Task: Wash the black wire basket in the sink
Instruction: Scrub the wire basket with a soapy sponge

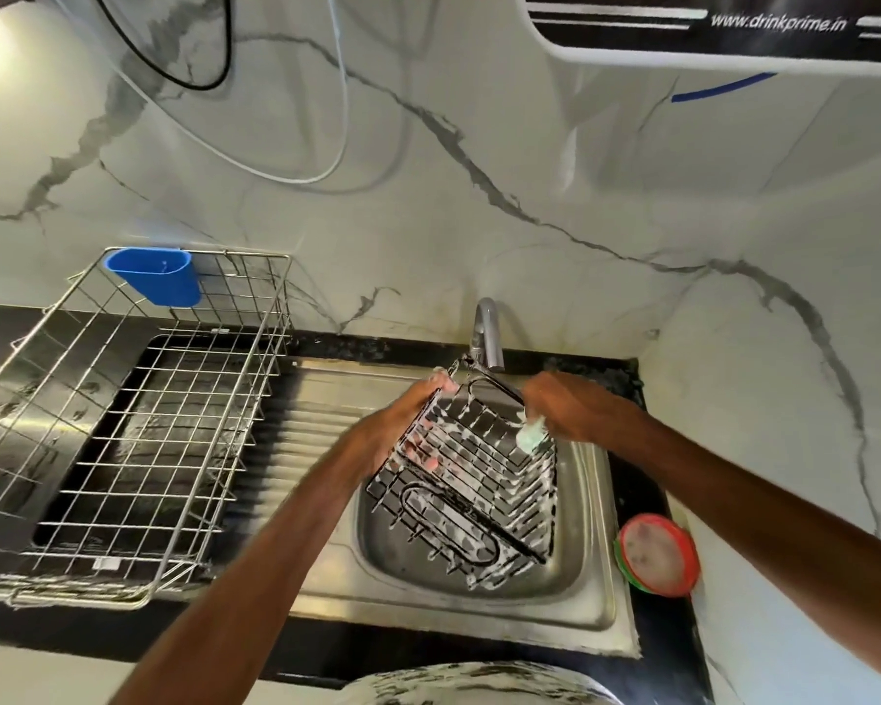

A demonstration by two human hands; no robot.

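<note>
The black wire basket (471,475) is sitting tilted in the steel sink (588,592), its lower end resting down in the bowl and its upper end raised toward the tap (488,330) at the back. White suds are clinging all over its wires and along the bottom of the bowl beneath it.

The left hand (408,424) is gripping the basket along its left edge, fingers (420,452) curled through the wires and showing on the inside, thumb side up near the top corner. It is closed firmly on the frame and holding the basket at that slant.

The right hand (563,407) is reaching in from the right, closed around a pale green scrub pad (530,437) that is foamy and pressing against the upper right part of the basket, just below the rim. Both forearms are bare and stretching out over the sink's front edge.

To the left, on the ribbed drainboard (316,429) and the dark counter, a large silver wire dish rack (138,414) is standing, well apart from the basket, with a blue plastic cup holder (156,277) hooked on its back corner. On the counter just right of the sink, a round red-rimmed tub (657,554) is lying against the marble wall (479,195). Thin white and black cables (337,119) are hanging in loops down the wall above, and the underside of a white appliance (733,58) with a printed web address is jutting out at the top right
</note>
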